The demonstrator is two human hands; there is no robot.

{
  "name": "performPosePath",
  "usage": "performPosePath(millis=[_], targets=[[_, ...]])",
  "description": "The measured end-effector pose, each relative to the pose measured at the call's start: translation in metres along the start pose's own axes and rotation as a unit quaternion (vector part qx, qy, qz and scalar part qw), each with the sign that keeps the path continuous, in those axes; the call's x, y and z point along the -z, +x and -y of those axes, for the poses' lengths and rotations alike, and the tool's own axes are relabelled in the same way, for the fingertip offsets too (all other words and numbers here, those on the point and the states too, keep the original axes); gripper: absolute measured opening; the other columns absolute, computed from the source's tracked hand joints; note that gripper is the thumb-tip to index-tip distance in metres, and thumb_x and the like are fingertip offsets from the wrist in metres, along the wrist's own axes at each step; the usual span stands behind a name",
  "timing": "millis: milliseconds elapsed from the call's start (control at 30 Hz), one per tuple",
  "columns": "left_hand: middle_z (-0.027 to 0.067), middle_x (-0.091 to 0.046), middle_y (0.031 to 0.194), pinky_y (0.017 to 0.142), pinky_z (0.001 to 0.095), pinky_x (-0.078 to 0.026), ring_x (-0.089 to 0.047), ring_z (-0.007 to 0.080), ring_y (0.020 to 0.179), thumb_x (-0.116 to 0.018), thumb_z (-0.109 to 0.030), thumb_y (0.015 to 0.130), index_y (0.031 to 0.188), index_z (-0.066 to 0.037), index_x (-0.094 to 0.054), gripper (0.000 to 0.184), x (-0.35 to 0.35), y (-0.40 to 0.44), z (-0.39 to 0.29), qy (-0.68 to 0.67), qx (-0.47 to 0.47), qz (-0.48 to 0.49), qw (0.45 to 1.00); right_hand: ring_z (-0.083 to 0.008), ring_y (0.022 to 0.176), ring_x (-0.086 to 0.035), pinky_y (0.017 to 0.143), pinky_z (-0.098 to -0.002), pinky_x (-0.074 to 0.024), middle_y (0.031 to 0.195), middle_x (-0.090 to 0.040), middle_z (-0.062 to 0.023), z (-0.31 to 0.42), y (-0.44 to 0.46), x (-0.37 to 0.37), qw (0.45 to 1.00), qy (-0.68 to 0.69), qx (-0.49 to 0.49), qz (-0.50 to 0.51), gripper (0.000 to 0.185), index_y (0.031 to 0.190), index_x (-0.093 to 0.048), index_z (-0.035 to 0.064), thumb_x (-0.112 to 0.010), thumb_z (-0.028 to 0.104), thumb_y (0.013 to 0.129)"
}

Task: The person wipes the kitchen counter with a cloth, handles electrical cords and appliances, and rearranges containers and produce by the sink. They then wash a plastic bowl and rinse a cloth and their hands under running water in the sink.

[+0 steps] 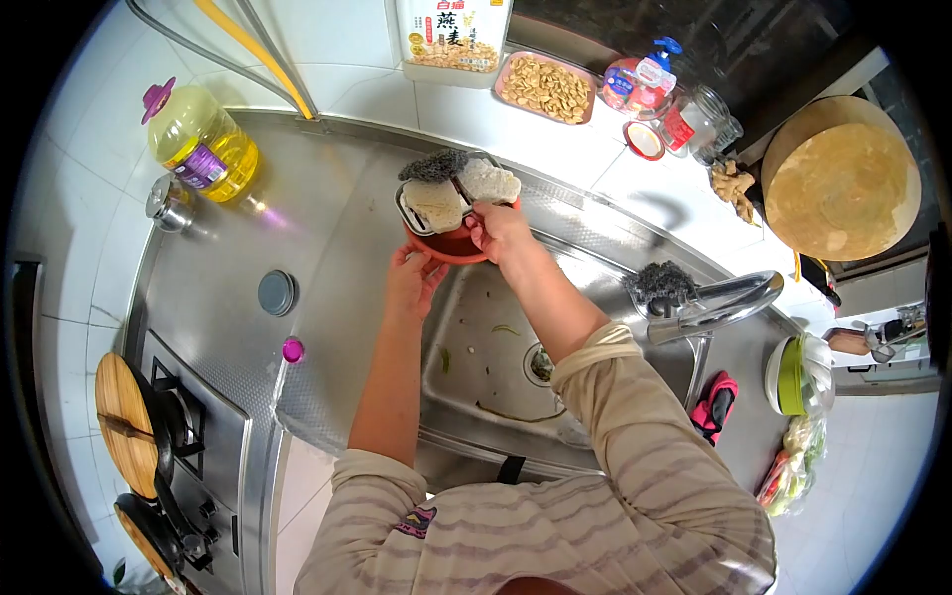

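A round orange-red bowl [458, 250] is at the back edge of the sink. Over it sits a metal-rimmed rack [408, 215] bearing two pale sponge-like cloths [433, 203] and a dark steel-wool scourer [433, 167]. My left hand [409, 283] has its fingers closed at the bowl's front left rim. Reaching from the right, my right hand [499, 230] pinches the near edge of the rack, with its fingers partly hidden. Below both hands is the steel sink [486, 372], with food scraps around its drain.
Left on the counter are an oil bottle [208, 149], a metal-capped jar [171, 203] and a grey round lid [278, 293]. A faucet [719, 305] with another scourer [662, 285] stands right. On the back ledge are a peanut tray [545, 89] and glass jars [692, 119].
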State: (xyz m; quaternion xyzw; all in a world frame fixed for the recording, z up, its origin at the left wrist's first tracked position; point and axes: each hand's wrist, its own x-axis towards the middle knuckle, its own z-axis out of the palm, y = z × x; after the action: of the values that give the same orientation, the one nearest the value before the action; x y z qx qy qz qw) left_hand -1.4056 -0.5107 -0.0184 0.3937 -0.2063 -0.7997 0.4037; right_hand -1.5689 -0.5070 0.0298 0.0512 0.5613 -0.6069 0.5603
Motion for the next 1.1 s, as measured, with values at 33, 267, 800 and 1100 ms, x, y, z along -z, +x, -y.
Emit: performPosePath(millis=[33, 267, 800, 1100], targets=[[0.0112, -0.056, 0.105, 0.076, 0.0369, -0.053, -0.059, 0.0215, 0.089, -0.051, -0.001, 0.087, 0.116, -0.005, -0.041, 0.03, -0.001, 0.0, 0.0, 0.004, -0.002, 0.0, 1.0, -0.0133, 0.061, -0.055, 0.042, -0.0202, -0.0403, 0.078, -0.057, -0.0078, -0.001, -0.001, -0.001, 1.0, -0.019, 0.023, -0.007, 0.01, 0.099, -0.052, 0.0032, -0.05, 0.002, 0.089], [0.0111, -0.055, 0.101, 0.074, 0.0362, -0.054, -0.059, 0.0208, 0.086, -0.052, 0.0, 0.087, 0.111, -0.002, -0.042, 0.025, -0.005, -0.002, 0.001, 0.016, -0.024, -0.013, 1.0, -0.014, 0.058, -0.057, 0.038, -0.0211, -0.039, 0.079, -0.059, -0.0105, -0.003, -0.015, 0.003, 0.995, -0.062, 0.066, -0.048, 0.016, 0.101, -0.051, -0.0006, -0.047, -0.004, 0.087], [0.011, -0.054, 0.1, 0.074, 0.0361, -0.054, -0.058, 0.0212, 0.086, -0.051, 0.001, 0.087, 0.108, -0.002, -0.043, 0.023, -0.012, -0.006, 0.001, 0.032, -0.022, -0.014, 0.999, -0.0141, 0.048, -0.055, 0.034, -0.0209, -0.0389, 0.07, -0.062, -0.0143, 0.007, -0.008, 0.017, 0.98, -0.152, 0.093, -0.089, 0.009, 0.091, -0.054, -0.006, -0.048, -0.003, 0.085], [0.0107, -0.053, 0.102, 0.073, 0.036, -0.053, -0.058, 0.0208, 0.086, -0.05, 0.001, 0.087, 0.109, -0.002, -0.043, 0.023, -0.012, -0.006, 0.0, 0.043, -0.01, -0.011, 0.999, -0.0149, 0.049, -0.059, 0.034, -0.0205, -0.0421, 0.069, -0.061, -0.0116, 0.015, -0.008, 0.022, 0.977, -0.205, 0.029, -0.059, 0.009, 0.082, -0.056, -0.0048, -0.051, 0.001, 0.085]])
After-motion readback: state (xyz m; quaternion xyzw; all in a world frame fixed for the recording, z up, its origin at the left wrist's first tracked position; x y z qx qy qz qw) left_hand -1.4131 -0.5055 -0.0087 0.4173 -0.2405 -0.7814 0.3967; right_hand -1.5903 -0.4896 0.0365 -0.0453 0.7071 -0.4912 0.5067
